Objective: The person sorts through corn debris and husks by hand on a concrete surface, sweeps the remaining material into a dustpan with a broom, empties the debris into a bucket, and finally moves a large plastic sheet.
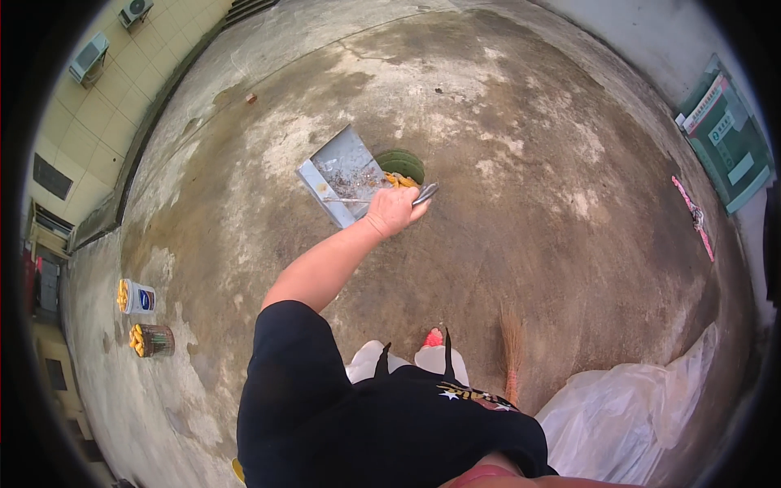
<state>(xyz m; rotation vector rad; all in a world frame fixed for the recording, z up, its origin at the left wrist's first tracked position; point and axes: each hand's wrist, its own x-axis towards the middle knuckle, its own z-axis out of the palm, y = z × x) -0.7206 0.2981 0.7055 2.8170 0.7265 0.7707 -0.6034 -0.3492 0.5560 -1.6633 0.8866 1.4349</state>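
My left hand (394, 211) reaches out in front of me, its fingers wrapped round the handle of a grey metal dustpan (332, 154). A thin rod runs from the pan's back edge to my fist, and a dark grip end sticks out past the fingers. Scattered crumbs and bits of debris lie in the pan. Just beyond the hand stands a round green bucket (400, 157). Yellow-orange pieces (399, 180), perhaps corn cobs, show in it, partly hidden by the hand. Whether the pan touches the bucket I cannot tell. My right hand is out of sight.
A straw broom (512, 358) lies near my feet. Clear plastic sheeting (622, 415) spreads at the lower right. To the left stand a white bucket (141, 298) and a dark basket (160, 341), both holding yellow pieces. Green boards (724, 134) lean at the right wall.
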